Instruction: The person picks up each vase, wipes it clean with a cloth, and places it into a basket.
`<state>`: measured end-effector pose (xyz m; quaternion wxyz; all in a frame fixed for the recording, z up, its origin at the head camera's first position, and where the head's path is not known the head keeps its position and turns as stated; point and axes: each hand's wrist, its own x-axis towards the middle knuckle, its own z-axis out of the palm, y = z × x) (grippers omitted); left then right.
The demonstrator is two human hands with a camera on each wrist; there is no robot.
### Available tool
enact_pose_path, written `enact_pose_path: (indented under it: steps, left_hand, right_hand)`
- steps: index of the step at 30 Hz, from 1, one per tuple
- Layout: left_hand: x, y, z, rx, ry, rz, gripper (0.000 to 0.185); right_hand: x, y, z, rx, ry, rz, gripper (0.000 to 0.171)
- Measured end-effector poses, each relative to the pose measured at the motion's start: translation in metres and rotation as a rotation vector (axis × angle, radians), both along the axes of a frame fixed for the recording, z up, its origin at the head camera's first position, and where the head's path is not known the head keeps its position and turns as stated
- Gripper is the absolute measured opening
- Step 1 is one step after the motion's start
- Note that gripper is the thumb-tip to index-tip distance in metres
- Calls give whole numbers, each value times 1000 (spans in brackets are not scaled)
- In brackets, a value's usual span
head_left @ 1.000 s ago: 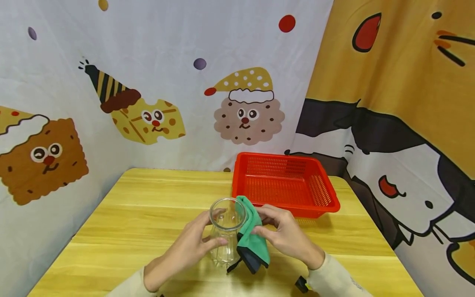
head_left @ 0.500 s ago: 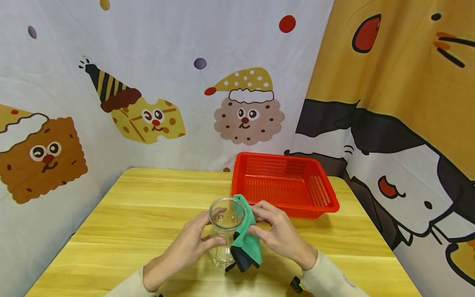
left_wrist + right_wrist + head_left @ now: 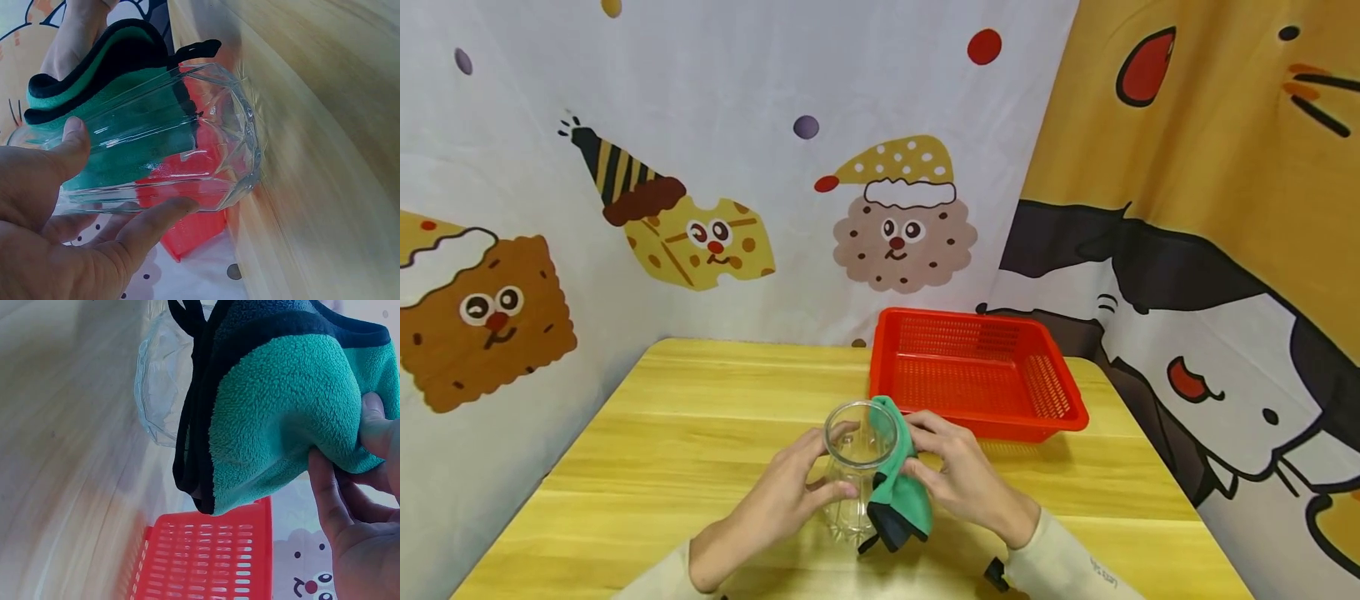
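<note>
A clear, faceted glass vase (image 3: 850, 500) with a round open mouth stands upright on the wooden table. My left hand (image 3: 790, 483) grips it from the left, thumb in front and fingers behind, as the left wrist view also shows through the glass (image 3: 144, 144). On the vase's right side lies a folded green towel (image 3: 904, 492) with black edging and a dark grey-blue reverse. My right hand (image 3: 958, 475) pinches this towel between thumb and fingers and holds it against the glass. In the right wrist view the plush green cloth (image 3: 281, 412) covers most of the vase.
A red plastic basket (image 3: 970, 421) with perforated walls sits at the back right of the table (image 3: 730, 400). A small black object (image 3: 996, 575) shows beside the right sleeve. Printed curtains (image 3: 737, 125) rise behind the table and along its sides.
My right hand and the towel have shifted slightly left, closer against the vase, since a second ago. The left hand and vase stay nearly where they were.
</note>
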<state>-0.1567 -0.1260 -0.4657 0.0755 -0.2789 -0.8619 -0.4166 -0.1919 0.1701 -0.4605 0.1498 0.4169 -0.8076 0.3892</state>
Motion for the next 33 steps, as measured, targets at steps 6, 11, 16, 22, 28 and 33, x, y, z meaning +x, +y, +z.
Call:
enact_pose_path:
  steps: [6, 11, 16, 22, 28, 33]
  left_hand:
    - [-1, 1, 0, 5, 15, -9, 77]
    - [-1, 2, -2, -10, 55, 3, 78]
    - [-2, 1, -3, 13, 28, -16, 79]
    - [-2, 0, -3, 22, 15, -21, 77]
    - [-1, -1, -4, 44, -6, -33, 77]
    - [-2, 0, -5, 48, -13, -32, 76]
  right_hand:
    - [-2, -1, 2, 34, 1, 1, 43]
    - [-2, -2, 1, 50, -9, 3, 44]
    - [-3, -1, 1, 70, -2, 8, 45]
    - [-4, -1, 1, 101, 10, 2, 49]
    - [-4, -2, 0, 131, 29, 5, 44]
    - [-4, -2, -1, 134, 21, 1, 48]
